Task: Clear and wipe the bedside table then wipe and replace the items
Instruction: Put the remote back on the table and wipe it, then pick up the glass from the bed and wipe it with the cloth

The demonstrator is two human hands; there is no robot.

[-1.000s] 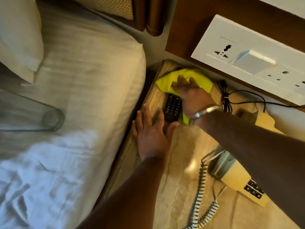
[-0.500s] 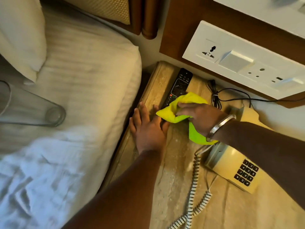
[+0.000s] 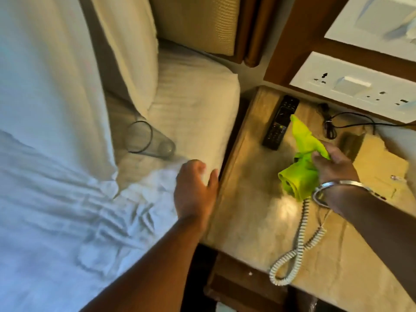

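Note:
The marble-topped bedside table (image 3: 247,199) stands right of the bed. A black remote (image 3: 280,122) lies at its back left corner. My right hand (image 3: 333,164) grips a bunched yellow-green cloth (image 3: 299,163) lifted above the table, right of the remote. My left hand (image 3: 194,188) hovers over the bed's edge beside the table, fingers relaxed, holding nothing. A clear drinking glass (image 3: 149,140) lies on its side on the bed, farther left. The phone's body is hidden behind my right arm.
A coiled phone cord (image 3: 297,242) loops across the table front. A black cable (image 3: 333,124) runs along the back wall under a white socket panel (image 3: 351,86). A pillow (image 3: 132,52) leans on the headboard. White crumpled bedding (image 3: 56,210) fills the left.
My right hand lifted the cloth off the remote and drew back to the right. My left hand left the table's edge and moved left over the bed. The camera view shifted left.

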